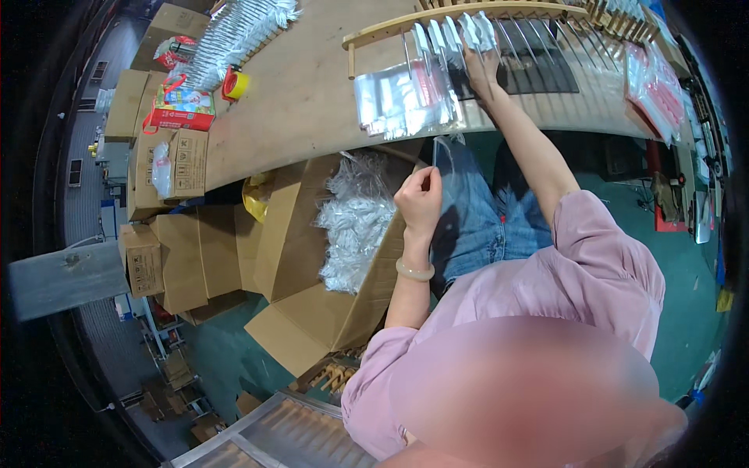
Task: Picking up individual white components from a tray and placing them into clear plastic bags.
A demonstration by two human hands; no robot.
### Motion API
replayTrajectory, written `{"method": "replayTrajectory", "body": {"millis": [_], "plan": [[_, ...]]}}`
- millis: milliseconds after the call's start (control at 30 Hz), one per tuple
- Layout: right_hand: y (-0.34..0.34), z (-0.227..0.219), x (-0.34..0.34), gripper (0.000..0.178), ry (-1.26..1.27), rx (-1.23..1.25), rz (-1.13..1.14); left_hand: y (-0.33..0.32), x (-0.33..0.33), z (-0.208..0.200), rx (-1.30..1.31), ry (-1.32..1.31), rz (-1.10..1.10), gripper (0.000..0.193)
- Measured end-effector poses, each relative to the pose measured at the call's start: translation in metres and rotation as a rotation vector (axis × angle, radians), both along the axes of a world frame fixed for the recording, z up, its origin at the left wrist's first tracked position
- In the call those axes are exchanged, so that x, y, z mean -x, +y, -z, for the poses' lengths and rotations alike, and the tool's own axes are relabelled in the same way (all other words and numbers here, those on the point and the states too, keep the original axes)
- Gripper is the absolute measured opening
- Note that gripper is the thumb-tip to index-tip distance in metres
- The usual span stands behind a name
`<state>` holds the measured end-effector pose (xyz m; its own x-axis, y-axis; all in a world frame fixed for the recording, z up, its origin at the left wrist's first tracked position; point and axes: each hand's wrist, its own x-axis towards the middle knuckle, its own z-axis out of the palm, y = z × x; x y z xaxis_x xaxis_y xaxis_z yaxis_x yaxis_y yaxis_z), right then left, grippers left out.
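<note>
My left hand [419,195] is raised over my lap, near the table's front edge. Its thumb and fingers are pinched on a thin clear plastic piece [435,151], whose exact kind I cannot make out. My right arm stretches across the table to a wooden rack [460,22] with thin metal rods [538,40]. There my right hand [482,72] is closed at one of several white, glossy pieces [477,33] on the rods; its fingertips are partly hidden. A stack of clear plastic bags [402,101] lies on the table, left of that hand.
An open carton [300,312] full of clear plastic-wrapped items [355,218] stands at my left. More cartons [187,242] are beyond it. On the table are a long row of wrapped pieces [226,39], a yellow-and-red tape roll [235,84] and pinkish plastic bags [654,90].
</note>
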<state>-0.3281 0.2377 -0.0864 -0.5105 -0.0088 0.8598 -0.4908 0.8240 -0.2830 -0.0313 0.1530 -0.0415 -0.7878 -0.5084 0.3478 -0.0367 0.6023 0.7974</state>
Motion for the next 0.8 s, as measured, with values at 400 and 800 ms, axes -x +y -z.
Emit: {"method": "replayTrajectory", "body": {"millis": [400,800], "plan": [[0.06,-0.035,-0.132,0.039,-0.426,0.67,-0.667,-0.009,0.006,0.007,0.257,0.09,0.114,0.008],[0.121,-0.038,-0.176,0.041,-1.007,-0.341,-0.986,0.039,0.025,0.008,0.145,0.099,0.228,0.01]]}}
